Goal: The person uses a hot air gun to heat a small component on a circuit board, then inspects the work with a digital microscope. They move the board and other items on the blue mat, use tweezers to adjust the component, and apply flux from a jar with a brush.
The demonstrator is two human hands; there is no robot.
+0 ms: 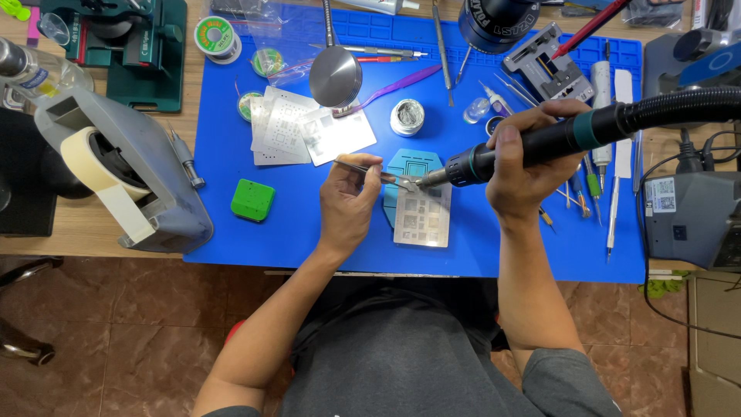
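My left hand (pixel 349 202) grips thin metal tweezers (pixel 370 171) whose tips rest on a silver stencil plate (pixel 423 218). The plate lies over a light-blue holder (pixel 413 161) on the blue work mat (pixel 231 166). My right hand (pixel 532 158) holds a black hot-air wand (pixel 540 143) with a teal ring and a ribbed hose (pixel 683 104). Its metal nozzle points left at the spot under the tweezer tips, close above the stencil plate.
A grey tape dispenser (pixel 127 181) sits at the left, a green square block (pixel 252 200) beside it. Spare stencils (pixel 305 127), a round metal lamp head (pixel 336 76), a paste jar (pixel 407 116), solder spools and hand tools crowd the mat's back. A grey station (pixel 691 212) stands right.
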